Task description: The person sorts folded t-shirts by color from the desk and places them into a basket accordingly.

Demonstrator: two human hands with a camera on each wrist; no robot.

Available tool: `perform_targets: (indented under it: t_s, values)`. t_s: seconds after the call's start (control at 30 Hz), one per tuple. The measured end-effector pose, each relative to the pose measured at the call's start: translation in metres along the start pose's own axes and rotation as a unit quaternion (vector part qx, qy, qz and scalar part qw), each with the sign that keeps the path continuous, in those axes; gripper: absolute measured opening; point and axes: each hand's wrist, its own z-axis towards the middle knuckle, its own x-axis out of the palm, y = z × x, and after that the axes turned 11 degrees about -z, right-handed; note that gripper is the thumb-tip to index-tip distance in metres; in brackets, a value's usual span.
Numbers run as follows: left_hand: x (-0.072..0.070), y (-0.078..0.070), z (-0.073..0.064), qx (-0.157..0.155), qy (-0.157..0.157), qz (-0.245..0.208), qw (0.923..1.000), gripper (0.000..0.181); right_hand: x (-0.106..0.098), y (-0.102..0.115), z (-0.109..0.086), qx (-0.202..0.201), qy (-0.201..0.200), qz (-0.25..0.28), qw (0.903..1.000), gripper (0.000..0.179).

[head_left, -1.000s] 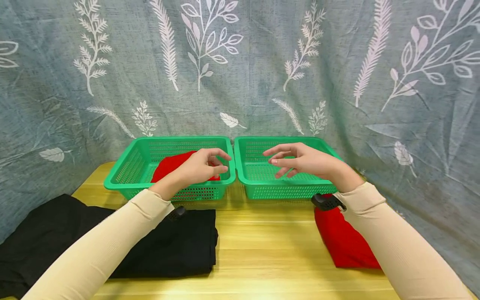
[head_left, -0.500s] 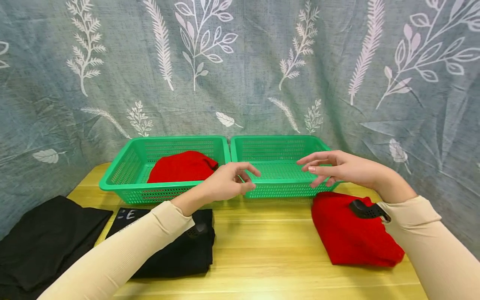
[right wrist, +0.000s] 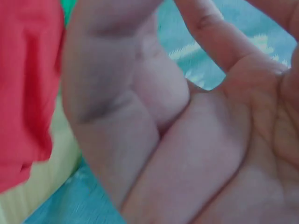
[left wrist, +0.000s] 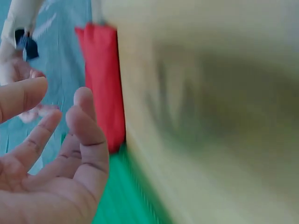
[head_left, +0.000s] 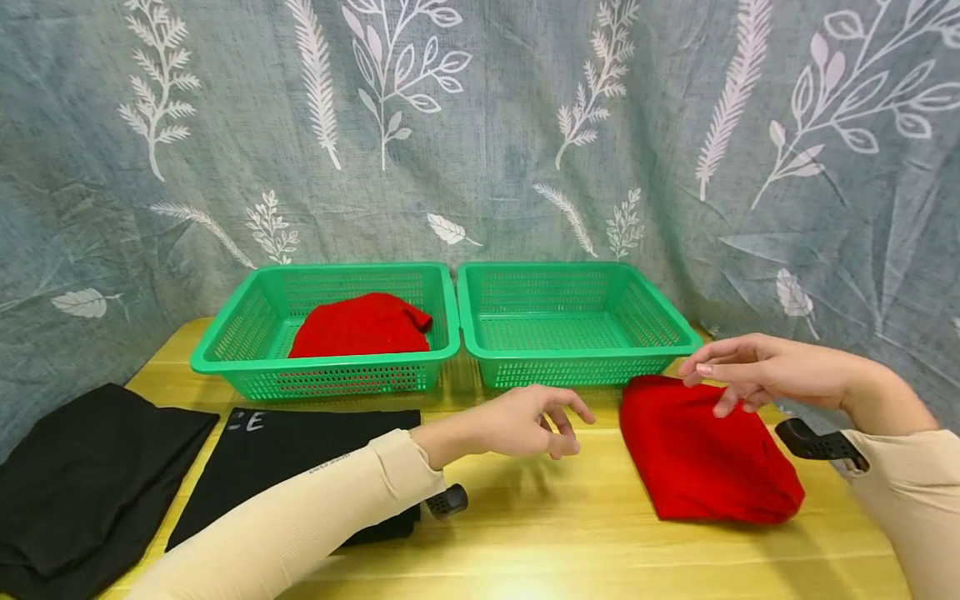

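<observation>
Over the middle of the table, my left hand (head_left: 517, 423) hovers with loosely bent fingers and nothing in them. My right hand (head_left: 780, 373) hangs above the back right part of a folded red cloth (head_left: 705, 458), its fingers relaxed and holding nothing. In the left wrist view the same red cloth (left wrist: 103, 84) lies beyond the left fingers, apart from them. The right wrist view shows the red cloth (right wrist: 28, 93) beside the right palm. Another red cloth (head_left: 363, 327) lies bunched in the left green basket (head_left: 322, 365).
A second green basket (head_left: 577, 354) stands right of the first, against a grey-blue curtain (head_left: 510, 125) with white leaf prints. A folded black cloth (head_left: 300, 442) with pale lettering lies left of centre, partly under the left forearm. Another black cloth (head_left: 82, 492) covers the left table edge.
Both hands have moved right and downward, from over the baskets to the table's middle and the red cloth at right. The red cloth in the left basket is now fully uncovered.
</observation>
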Motion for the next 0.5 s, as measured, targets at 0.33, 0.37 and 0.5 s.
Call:
perform_targets:
  t_s: [0.33,0.37,0.5]
  values:
    - [0.056,0.003,0.026,-0.029,0.059,0.033,0.9973,0.038,0.002,-0.058,-0.032,0.126,-0.028,0.0,0.9916,0.053]
    - [0.06,0.004,0.027,-0.035,0.058,0.038,0.997,0.039,0.004,-0.062,-0.033,0.138,-0.03,-0.003,0.9899,0.058]
    - [0.07,0.01,0.031,-0.048,0.06,0.048,0.9959,0.043,0.011,-0.08,-0.036,0.16,-0.025,-0.002,0.9868,0.067]
